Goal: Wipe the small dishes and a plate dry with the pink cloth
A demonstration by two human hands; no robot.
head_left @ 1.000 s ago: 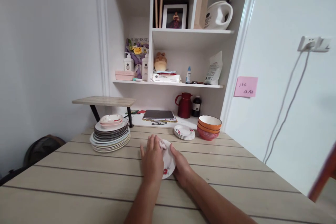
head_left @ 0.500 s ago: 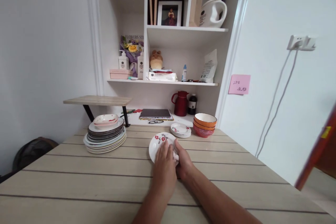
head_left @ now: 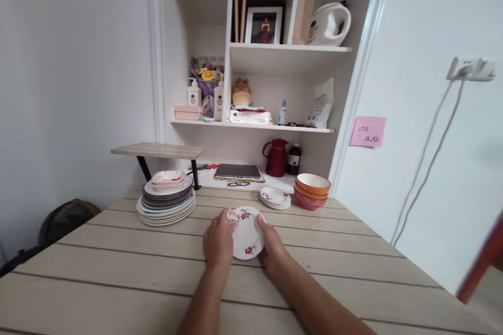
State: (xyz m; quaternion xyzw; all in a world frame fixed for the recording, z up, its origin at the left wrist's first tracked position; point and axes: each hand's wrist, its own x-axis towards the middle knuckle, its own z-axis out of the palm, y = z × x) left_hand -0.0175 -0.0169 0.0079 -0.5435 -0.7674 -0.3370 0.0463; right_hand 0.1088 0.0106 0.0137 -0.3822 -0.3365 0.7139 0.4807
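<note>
A small white plate (head_left: pixel 247 235) with red flowers and grey leaves is tilted up above the table in front of me. My right hand (head_left: pixel 273 243) grips its right edge, thumb on the face and fingers behind. At the plate's left edge, my left hand (head_left: pixel 219 239) is closed on a crumpled whitish-pink cloth (head_left: pixel 231 216), which touches the rim. Behind the plate, a short stack of matching small plates (head_left: pixel 275 198) lies on the table.
A tall stack of plates (head_left: pixel 167 207) with small dishes (head_left: pixel 168 178) on top stands at the left, by a raised wooden shelf (head_left: pixel 157 150). Stacked bowls (head_left: pixel 312 191) stand at the back right. Glasses (head_left: pixel 238 183), a laptop (head_left: pixel 238 170) and a red jug (head_left: pixel 277 158) are behind.
My left hand has moved with the cloth from the plate's middle to its left edge, uncovering the face. The right hand still holds the plate. The view has shifted slightly.
</note>
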